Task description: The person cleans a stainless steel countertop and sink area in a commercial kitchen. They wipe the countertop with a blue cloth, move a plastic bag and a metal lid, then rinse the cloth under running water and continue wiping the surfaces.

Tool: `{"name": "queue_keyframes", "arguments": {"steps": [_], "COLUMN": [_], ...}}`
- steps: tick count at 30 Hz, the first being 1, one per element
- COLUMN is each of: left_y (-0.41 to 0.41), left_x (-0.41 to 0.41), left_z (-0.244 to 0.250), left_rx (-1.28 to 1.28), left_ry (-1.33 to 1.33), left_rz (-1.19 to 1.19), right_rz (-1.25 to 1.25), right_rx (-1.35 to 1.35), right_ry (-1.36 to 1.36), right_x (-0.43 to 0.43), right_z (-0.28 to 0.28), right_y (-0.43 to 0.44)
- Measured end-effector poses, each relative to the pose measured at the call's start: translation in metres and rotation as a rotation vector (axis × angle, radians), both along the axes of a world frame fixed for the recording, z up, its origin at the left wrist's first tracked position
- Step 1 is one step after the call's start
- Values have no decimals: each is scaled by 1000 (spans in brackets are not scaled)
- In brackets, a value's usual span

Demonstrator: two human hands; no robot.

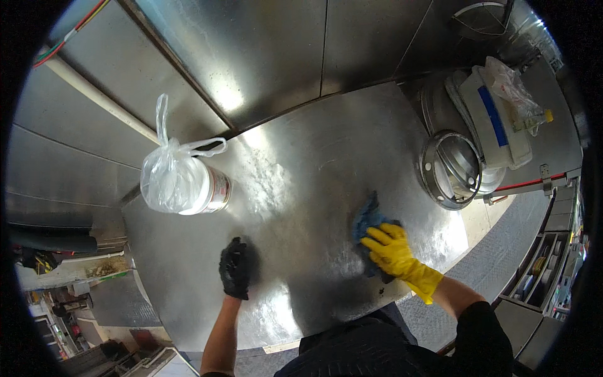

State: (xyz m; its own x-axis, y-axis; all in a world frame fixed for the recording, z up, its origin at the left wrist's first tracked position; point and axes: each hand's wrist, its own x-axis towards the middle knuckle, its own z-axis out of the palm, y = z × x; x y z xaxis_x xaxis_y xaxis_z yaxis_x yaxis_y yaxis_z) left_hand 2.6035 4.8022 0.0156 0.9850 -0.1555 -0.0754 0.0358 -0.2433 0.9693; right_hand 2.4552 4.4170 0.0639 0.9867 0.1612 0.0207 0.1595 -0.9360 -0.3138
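My right hand (pixel 393 257), in a yellow rubber glove, presses on a crumpled blue cloth (pixel 369 217) that lies on the stainless steel table (pixel 306 245). Part of the cloth is hidden beneath the glove. Farther left is my left hand (pixel 234 268) in a black glove, its fingers curled together and nothing visible in them. It is over the steel surface, and whether it touches the metal cannot be told. Beyond it stands a white tub (pixel 214 191) with a printed label. A knotted clear plastic bag (pixel 169 176) covers the tub's top.
At the right end of the table sits a round metal ring with holes (pixel 426 165). Behind it are a pale plastic container (pixel 483 115) with a blue stripe and a clear plastic bag (pixel 511 87). Steel panels (pixel 278 52) rise along the far edge; a pale pipe (pixel 101 96) runs at the left.
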Motion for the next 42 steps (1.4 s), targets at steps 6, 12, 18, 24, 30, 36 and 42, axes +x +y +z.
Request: {"name": "queue_keyframes", "arguments": {"steps": [6, 12, 18, 24, 30, 36, 42], "left_y": [-56, -96, -119, -141, -138, -133, -140], "left_x": [-11, -3, -3, -3, -7, -5, -6], "left_z": [0, 14, 13, 1, -29, -37, -29], "left_rx": [133, -99, -127, -130, -35, 88, 338], "left_ry": [-87, -51, 3, 34, -91, -49, -153], "left_rz": [-32, 124, 136, 85, 54, 58, 13], "right_rz": [331, 40, 0, -230, -585, -930, -999], "right_rx": [258, 275, 313, 217, 39, -235, -325], "right_ry": [-202, -337, -317, -272, -267, -155, -233], "right_x": [153, 300, 340, 323, 293, 284, 288], "right_z": [-13, -34, -30, -33, -39, -64, -71], "right_y": [96, 144, 102, -14, -143, -255, -253]}}
